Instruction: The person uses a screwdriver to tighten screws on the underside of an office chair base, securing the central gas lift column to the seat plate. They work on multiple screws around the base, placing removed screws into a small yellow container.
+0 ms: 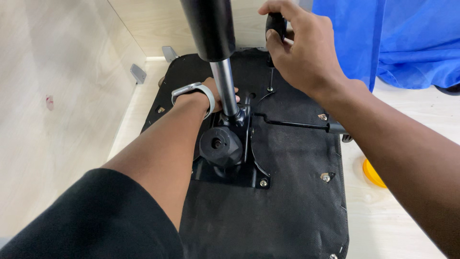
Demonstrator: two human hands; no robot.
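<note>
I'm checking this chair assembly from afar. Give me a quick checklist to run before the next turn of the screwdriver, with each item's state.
1. Right hand grips screwdriver handle: ok.
2. Tip seated in screw: cannot tell, too small.
3. Shaft upright: ok.
4. Left hand steadies the metal post: ok.
5. Near corner screw in black plate: ok.
6. Seat underside lies flat: ok.

left hand (218,96) reaching forward, right hand (299,48) fingers curled closed

Pale wood-grain floor (393,225); light wood-veneer wall panels (52,96) at left and rear; crumpled blue fabric (397,38) at upper right; even, soft indoor lighting throughout.
</note>
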